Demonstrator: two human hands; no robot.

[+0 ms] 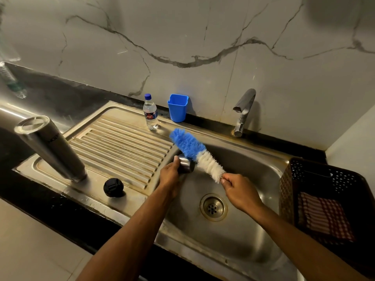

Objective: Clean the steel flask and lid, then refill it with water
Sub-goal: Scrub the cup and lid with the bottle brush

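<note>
The steel flask (50, 147) stands upside down on the left of the draining board, its mouth on the steel. A black stopper (113, 187) lies in front of it. My left hand (170, 173) grips a small steel cup lid (185, 164) over the left edge of the sink basin. My right hand (238, 188) pinches the handle end of a blue and white bottle brush (197, 154). The bristles lie across the lid and point up and left.
The steel sink (253, 230) has a drain (213, 207) in its middle and a tap (243, 110) behind it. A small water bottle (150, 112) and blue plastic cup (178, 108) stand at the back. A dark basket (294, 179) with a checked cloth (324, 216) sits right.
</note>
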